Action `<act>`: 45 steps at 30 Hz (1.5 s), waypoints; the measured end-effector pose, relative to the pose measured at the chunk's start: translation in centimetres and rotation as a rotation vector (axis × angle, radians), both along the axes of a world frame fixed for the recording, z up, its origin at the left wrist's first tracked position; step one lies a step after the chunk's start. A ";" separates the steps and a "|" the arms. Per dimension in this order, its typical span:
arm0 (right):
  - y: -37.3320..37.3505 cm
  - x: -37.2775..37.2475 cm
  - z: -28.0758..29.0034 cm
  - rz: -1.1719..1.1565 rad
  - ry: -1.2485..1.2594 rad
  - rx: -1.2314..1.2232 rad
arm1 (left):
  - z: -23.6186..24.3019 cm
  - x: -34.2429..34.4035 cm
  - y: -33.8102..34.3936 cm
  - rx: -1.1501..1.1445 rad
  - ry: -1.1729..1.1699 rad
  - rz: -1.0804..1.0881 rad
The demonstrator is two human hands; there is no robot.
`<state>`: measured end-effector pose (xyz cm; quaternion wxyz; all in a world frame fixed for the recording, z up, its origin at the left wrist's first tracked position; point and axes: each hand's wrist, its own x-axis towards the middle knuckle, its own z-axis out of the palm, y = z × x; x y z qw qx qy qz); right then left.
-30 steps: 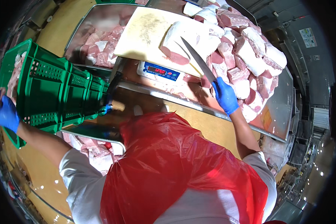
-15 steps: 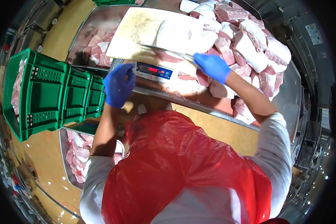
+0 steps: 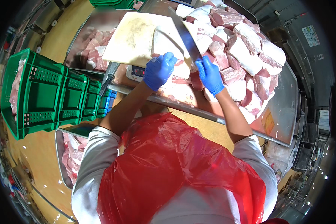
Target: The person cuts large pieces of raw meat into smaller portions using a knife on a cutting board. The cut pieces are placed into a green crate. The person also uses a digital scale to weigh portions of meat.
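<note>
My right hand (image 3: pixel 209 74) in a blue glove grips a long knife (image 3: pixel 184 31), its blade angled up over the right side of a pale cutting board (image 3: pixel 127 37). On that board lies a large pale piece of pork (image 3: pixel 164 39). My gloved left hand (image 3: pixel 159 71) is closed at the near edge of this piece; what its fingers hold is hidden. A digital scale (image 3: pixel 136 72) sits below the board, partly behind that hand. To its left is a dark-handled tool (image 3: pixel 107 80). Cut pork (image 3: pixel 250 59) is heaped on the steel table (image 3: pixel 287 104) at right.
Green crates (image 3: pixel 39 97) stand at left, some holding meat. A steel tub of meat (image 3: pixel 76 44) is beside the board at back left; a tray of meat (image 3: pixel 60 156) is low at lower left. A red apron covers my front. More green crates (image 3: pixel 108 3) are at the back.
My left hand has moved right from the green crates to the pork on the board. The knife blade, lower across the pork half a second ago, now points upward to the back.
</note>
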<state>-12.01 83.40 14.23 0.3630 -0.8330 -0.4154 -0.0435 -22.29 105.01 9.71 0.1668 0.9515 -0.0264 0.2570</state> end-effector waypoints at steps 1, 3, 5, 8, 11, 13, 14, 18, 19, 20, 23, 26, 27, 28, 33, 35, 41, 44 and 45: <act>0.4 -0.4 -0.5 -0.002 0.024 -0.030 | -0.6 -0.3 0.9 0.030 -0.057 -0.080; 0.9 -0.7 -1.1 0.035 -0.040 -0.080 | -1.7 -1.6 3.1 0.080 -0.169 -0.248; 1.8 -1.7 -0.5 0.080 -0.047 -0.190 | -2.3 -3.0 5.2 0.050 -0.242 -0.119; 5.9 -2.6 1.2 0.165 -0.110 -0.253 | -2.1 -3.9 5.9 -0.047 -0.311 -0.088; 9.1 -2.5 3.2 0.235 -0.147 -0.362 | -2.3 -4.4 5.5 -0.078 -0.284 -0.089; 9.2 -2.4 3.4 0.267 -0.167 -0.470 | -2.7 -4.6 5.4 -0.082 -0.203 -0.064; 8.0 -2.1 3.3 0.268 -0.169 -0.540 | -2.7 -4.8 5.5 -0.096 -0.145 -0.050; -1.0 0.7 4.7 0.131 0.076 -0.886 | -2.8 -5.7 5.0 -0.200 -0.196 -0.097; -3.5 1.6 5.5 0.115 -0.005 -0.956 | -2.9 -6.3 5.0 -0.236 -0.214 -0.114; -6.9 3.3 5.7 0.156 -0.088 -1.020 | -2.5 -6.9 5.3 -0.257 -0.198 -0.092; -10.1 4.4 6.1 0.197 -0.285 -1.072 | -3.1 -9.3 7.3 -0.405 -0.268 0.034; -8.7 2.0 3.8 0.187 -0.332 -0.737 | -0.7 -10.6 8.7 -0.344 -0.471 0.078; -5.7 0.1 3.2 0.160 -0.309 -0.623 | 1.0 -11.4 9.3 -0.386 -0.398 0.063; -3.0 -1.4 2.9 0.152 -0.266 -0.582 | 3.1 -12.2 10.5 -0.428 -0.327 0.042; 3.3 -5.2 2.2 0.002 -0.072 -0.187 | 15.1 -19.7 25.3 0.204 -0.891 0.574; 3.3 -5.4 2.7 -0.044 0.008 -0.088 | 20.2 -26.2 36.8 0.302 -0.794 0.859; -0.6 -3.1 -0.2 -0.139 0.047 -0.002 | 24.9 -37.8 54.5 0.512 0.229 1.146; 0.3 -4.3 0.0 -0.105 -0.014 -0.112 | 19.5 -22.6 32.5 0.176 -0.576 0.725; 1.3 -5.2 0.8 -0.077 -0.048 -0.226 | 17.7 -18.9 26.6 0.182 -0.499 0.590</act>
